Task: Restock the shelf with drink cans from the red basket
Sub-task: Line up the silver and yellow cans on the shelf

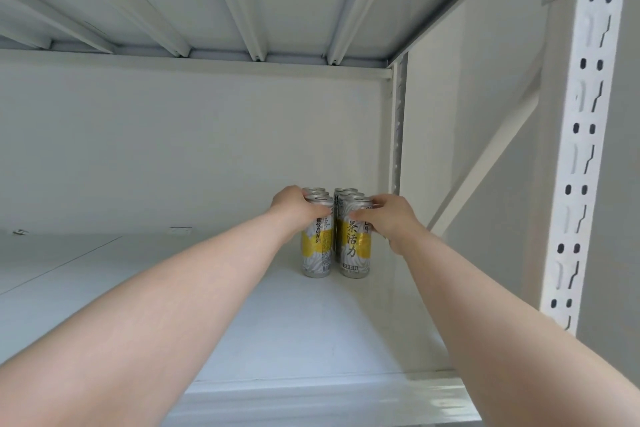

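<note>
Toward the right rear of the white metal shelf board (pixel 298 329), near its right edge and the perforated rear upright (pixel 398 135), two short rows of tall slim drink cans with silver-grey swirls, yellow bands and dark lettering are stood upright, side by side and almost touching; each row runs from front to back, and three lids can be made out in each, the rear cans being largely hidden; the left front can (pixel 317 246) is gripped near its top by the left hand (pixel 298 206), whose fingers are wrapped around the upper body, with the thumb laid across the can's face; the right front can (pixel 354 250) is clasped by the right hand (pixel 391 218), curled around its right side, the thumb pressed on the label; both bare forearms are stretched forward over the shelf board from its front edge; the rest of the board to the left is seen as a pale flat surface; the ribbed underside of the upper white shelf (pixel 242 0) is seen overhead; a white slotted front post (pixel 585 149) is seen at the right front corner; the red basket is not in view.
</note>
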